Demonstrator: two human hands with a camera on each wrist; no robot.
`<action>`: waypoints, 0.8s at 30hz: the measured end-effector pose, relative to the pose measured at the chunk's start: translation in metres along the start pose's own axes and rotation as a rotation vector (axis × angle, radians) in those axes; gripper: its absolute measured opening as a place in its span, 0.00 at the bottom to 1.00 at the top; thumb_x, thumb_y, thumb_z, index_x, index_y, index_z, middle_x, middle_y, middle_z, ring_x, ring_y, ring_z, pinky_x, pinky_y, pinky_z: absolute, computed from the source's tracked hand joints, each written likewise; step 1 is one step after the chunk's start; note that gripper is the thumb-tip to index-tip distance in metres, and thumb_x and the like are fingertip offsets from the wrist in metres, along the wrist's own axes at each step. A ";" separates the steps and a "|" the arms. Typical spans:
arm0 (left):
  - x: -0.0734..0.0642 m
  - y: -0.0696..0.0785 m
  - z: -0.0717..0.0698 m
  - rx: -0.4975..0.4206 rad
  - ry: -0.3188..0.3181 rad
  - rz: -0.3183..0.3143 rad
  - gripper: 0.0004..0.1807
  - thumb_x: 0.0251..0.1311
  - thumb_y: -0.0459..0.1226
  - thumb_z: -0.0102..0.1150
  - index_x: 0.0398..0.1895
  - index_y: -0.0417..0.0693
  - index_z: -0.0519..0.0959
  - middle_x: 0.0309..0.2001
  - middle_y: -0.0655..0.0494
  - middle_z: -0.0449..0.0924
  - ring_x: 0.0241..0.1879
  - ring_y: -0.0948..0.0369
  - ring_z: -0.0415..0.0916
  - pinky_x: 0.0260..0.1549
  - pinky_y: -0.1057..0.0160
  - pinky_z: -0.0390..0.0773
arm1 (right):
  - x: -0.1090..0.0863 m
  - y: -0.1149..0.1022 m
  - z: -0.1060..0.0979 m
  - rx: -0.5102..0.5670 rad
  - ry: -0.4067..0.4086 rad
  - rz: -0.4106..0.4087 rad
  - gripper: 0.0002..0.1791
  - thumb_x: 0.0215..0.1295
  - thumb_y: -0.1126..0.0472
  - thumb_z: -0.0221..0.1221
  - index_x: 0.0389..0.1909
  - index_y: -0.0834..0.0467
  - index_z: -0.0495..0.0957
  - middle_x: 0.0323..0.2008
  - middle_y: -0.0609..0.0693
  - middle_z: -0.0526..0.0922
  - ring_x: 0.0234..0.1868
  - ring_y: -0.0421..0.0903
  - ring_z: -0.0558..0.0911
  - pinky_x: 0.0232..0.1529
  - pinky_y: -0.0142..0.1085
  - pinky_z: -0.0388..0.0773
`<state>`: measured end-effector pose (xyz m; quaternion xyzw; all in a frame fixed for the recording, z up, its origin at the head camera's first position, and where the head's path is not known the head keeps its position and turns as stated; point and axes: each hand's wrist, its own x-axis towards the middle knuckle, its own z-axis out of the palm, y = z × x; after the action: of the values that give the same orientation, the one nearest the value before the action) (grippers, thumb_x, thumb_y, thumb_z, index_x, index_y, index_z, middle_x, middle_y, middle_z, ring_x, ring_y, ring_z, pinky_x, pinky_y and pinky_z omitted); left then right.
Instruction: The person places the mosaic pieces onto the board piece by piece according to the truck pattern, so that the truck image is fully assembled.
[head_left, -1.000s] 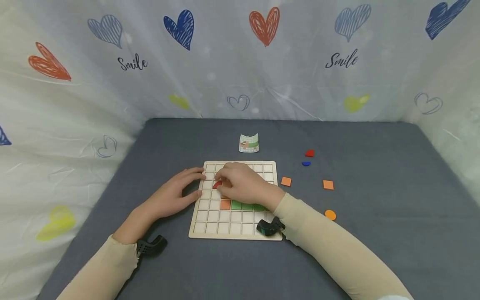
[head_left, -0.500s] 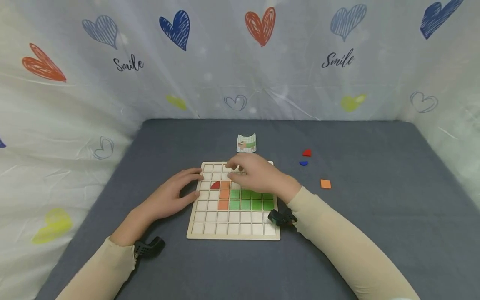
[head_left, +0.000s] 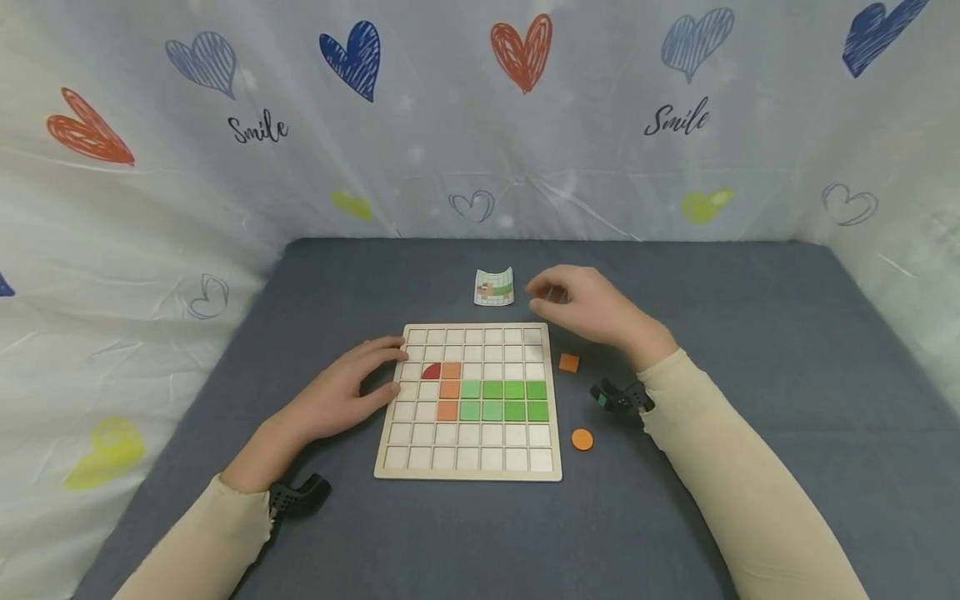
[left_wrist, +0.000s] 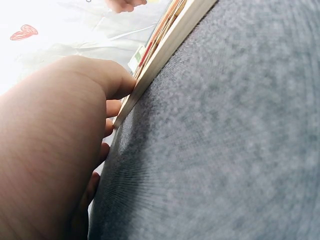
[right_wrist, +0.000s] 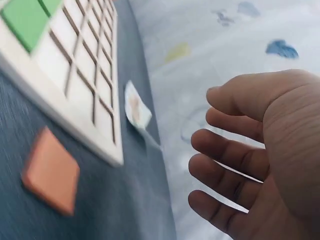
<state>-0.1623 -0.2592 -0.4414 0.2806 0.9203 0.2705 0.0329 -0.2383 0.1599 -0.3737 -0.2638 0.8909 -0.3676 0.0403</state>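
A wooden grid board (head_left: 467,458) lies on the dark cloth. In its cells sit a red quarter-circle tile (head_left: 431,372), a column of orange square tiles (head_left: 448,390) and two rows of green square tiles (head_left: 514,390). My left hand (head_left: 348,387) rests at the board's left edge, thumb and fingertips touching the rim. To the right of a small picture card (head_left: 493,289), my right hand (head_left: 588,308) hovers over the cloth. The right wrist view shows its fingers (right_wrist: 215,142) loosely bent and apart, with nothing between them.
An orange square tile (head_left: 569,363) and an orange round tile (head_left: 582,440) lie right of the board. The right hand and arm cover the area where other loose tiles lay. A hanging sheet (head_left: 420,158) with printed hearts stands behind the table.
My right hand has let go of the red quarter-circle tile on the board and moved right and away, past the board's far right corner. The left hand has stayed at the board's edge.
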 end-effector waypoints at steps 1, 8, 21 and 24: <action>0.000 0.000 0.000 0.001 0.000 0.000 0.28 0.81 0.52 0.62 0.78 0.56 0.74 0.84 0.52 0.62 0.84 0.45 0.55 0.81 0.34 0.55 | -0.001 0.006 -0.005 -0.003 0.009 0.015 0.20 0.80 0.52 0.65 0.65 0.56 0.85 0.57 0.50 0.86 0.52 0.49 0.82 0.53 0.51 0.81; 0.000 0.000 0.000 0.005 -0.003 0.003 0.29 0.81 0.51 0.62 0.78 0.55 0.74 0.84 0.52 0.61 0.84 0.46 0.56 0.83 0.37 0.53 | -0.015 0.047 -0.038 -0.040 0.045 0.096 0.20 0.83 0.52 0.61 0.67 0.57 0.84 0.57 0.53 0.86 0.49 0.52 0.84 0.49 0.53 0.82; 0.001 0.000 -0.001 0.005 -0.003 0.002 0.28 0.81 0.52 0.62 0.78 0.56 0.74 0.84 0.53 0.61 0.84 0.46 0.56 0.83 0.38 0.52 | -0.029 0.088 -0.064 -0.056 0.050 0.241 0.24 0.77 0.52 0.66 0.67 0.59 0.83 0.62 0.58 0.84 0.55 0.57 0.79 0.56 0.56 0.77; 0.001 -0.001 0.000 0.002 -0.005 0.002 0.28 0.81 0.52 0.62 0.78 0.56 0.74 0.84 0.53 0.61 0.84 0.46 0.56 0.82 0.37 0.53 | -0.029 0.094 -0.062 -0.063 0.002 0.264 0.25 0.76 0.53 0.68 0.67 0.60 0.82 0.61 0.59 0.83 0.56 0.57 0.79 0.58 0.57 0.77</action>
<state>-0.1632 -0.2595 -0.4414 0.2821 0.9204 0.2687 0.0347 -0.2715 0.2692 -0.3962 -0.1450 0.9290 -0.3312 0.0790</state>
